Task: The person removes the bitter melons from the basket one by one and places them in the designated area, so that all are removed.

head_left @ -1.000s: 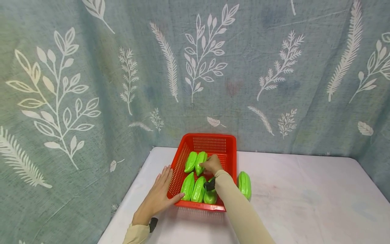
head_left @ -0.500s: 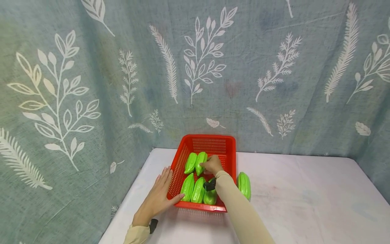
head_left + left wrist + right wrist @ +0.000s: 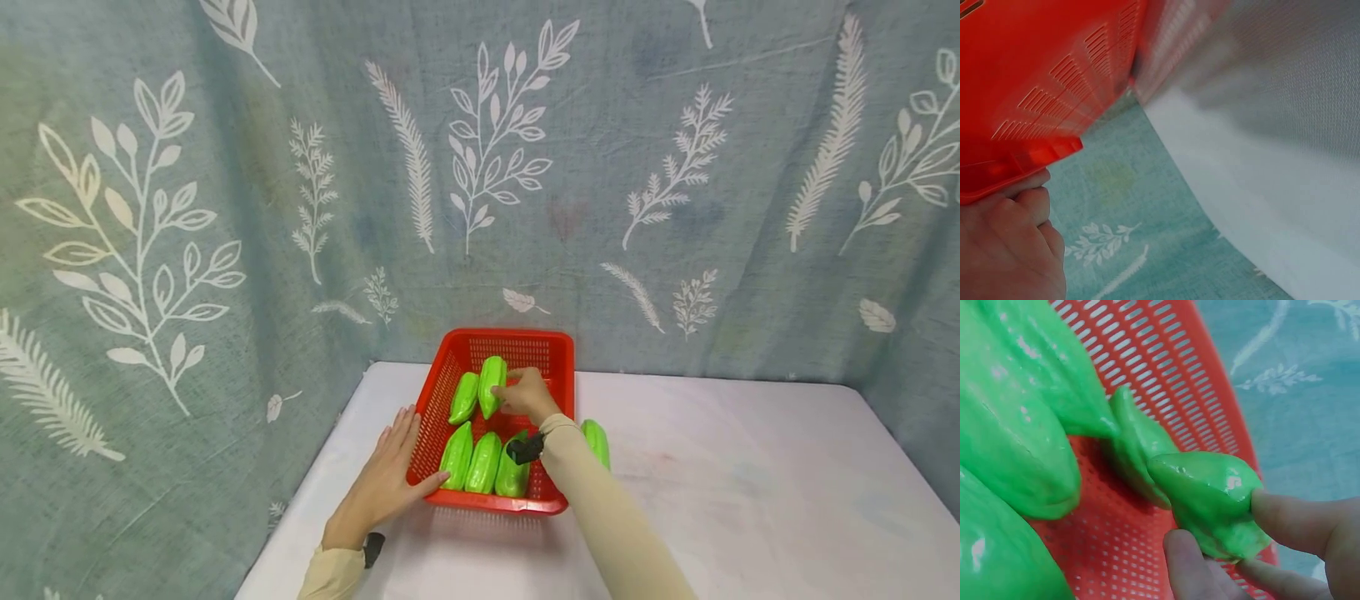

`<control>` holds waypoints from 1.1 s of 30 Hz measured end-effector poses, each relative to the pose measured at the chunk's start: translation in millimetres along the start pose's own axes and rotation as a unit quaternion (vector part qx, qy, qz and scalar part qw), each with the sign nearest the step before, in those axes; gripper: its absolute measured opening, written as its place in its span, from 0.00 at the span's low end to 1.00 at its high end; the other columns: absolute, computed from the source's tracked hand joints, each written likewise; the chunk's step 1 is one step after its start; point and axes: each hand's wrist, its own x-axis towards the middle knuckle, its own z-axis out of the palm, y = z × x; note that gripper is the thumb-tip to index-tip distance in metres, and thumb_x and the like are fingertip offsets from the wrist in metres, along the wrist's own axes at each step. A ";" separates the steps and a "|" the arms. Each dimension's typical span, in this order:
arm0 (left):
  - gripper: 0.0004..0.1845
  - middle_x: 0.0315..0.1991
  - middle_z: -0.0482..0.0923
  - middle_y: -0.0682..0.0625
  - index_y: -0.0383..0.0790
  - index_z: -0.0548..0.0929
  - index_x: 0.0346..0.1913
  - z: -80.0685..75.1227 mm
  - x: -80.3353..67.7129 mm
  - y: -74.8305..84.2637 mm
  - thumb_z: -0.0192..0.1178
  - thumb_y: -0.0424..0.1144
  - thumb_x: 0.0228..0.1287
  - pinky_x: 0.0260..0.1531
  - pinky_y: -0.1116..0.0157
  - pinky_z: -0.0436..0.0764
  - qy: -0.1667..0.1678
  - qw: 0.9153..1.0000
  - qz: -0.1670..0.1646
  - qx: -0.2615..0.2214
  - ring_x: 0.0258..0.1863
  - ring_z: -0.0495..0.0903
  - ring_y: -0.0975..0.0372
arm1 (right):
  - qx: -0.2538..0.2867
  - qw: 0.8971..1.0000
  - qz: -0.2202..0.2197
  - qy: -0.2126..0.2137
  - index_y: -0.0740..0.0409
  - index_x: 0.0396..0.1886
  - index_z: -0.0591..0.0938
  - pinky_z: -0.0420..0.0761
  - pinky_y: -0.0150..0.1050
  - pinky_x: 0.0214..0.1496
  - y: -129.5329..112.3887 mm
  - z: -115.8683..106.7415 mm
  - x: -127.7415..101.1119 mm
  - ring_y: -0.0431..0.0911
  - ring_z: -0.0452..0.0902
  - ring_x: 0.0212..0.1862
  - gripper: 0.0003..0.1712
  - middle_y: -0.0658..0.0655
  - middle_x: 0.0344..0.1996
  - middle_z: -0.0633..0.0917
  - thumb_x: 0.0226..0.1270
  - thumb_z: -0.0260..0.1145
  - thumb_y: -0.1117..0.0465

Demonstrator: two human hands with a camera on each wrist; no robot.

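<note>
My right hand pinches a green star fruit between thumb and fingers, above the floor of the red basket. The right wrist view shows this star fruit close up, with its pointed end facing away from the fingers. Another star fruit lies beside it on the left. Along the basket's front sit three more, among them a star fruit at the left corner. My left hand rests at the basket's front left corner, fingers extended along the left side and thumb at the front rim.
One more green star fruit lies on the white table right of the basket, partly behind the right sleeve. A leaf-patterned curtain hangs close behind the basket and along the left side.
The pinched star fruit has come up and slightly away from me with my right hand, off its place beside the other one. My left hand stays at the basket corner.
</note>
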 end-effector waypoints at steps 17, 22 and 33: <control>0.61 0.85 0.46 0.38 0.32 0.51 0.82 0.5 2.7 0.2 0.60 0.73 0.62 0.81 0.40 0.53 0.008 1.000 0.008 0.000 0.85 0.46 0.46 | 0.092 0.995 -0.024 -0.033 0.70 0.74 0.70 0.86 0.52 0.61 -10.1 -34.3 -29.8 0.59 0.87 0.56 0.32 0.75 0.62 0.80 0.74 0.65 0.67; 0.61 0.85 0.47 0.38 0.33 0.52 0.82 0.5 3.0 0.1 0.60 0.73 0.61 0.81 0.40 0.53 0.007 1.000 0.007 0.001 0.85 0.46 0.46 | 0.096 0.995 -0.030 -0.026 0.70 0.74 0.71 0.85 0.54 0.62 -7.8 -45.0 -38.9 0.60 0.87 0.56 0.30 0.76 0.62 0.80 0.75 0.64 0.67; 0.61 0.85 0.45 0.40 0.33 0.52 0.82 0.5 2.4 -2.1 0.61 0.73 0.61 0.82 0.41 0.52 0.001 1.000 0.002 0.000 0.86 0.45 0.47 | 0.078 0.996 -0.048 -0.023 0.67 0.73 0.73 0.87 0.47 0.59 -6.4 -66.1 -57.9 0.54 0.88 0.54 0.30 0.73 0.62 0.80 0.75 0.65 0.64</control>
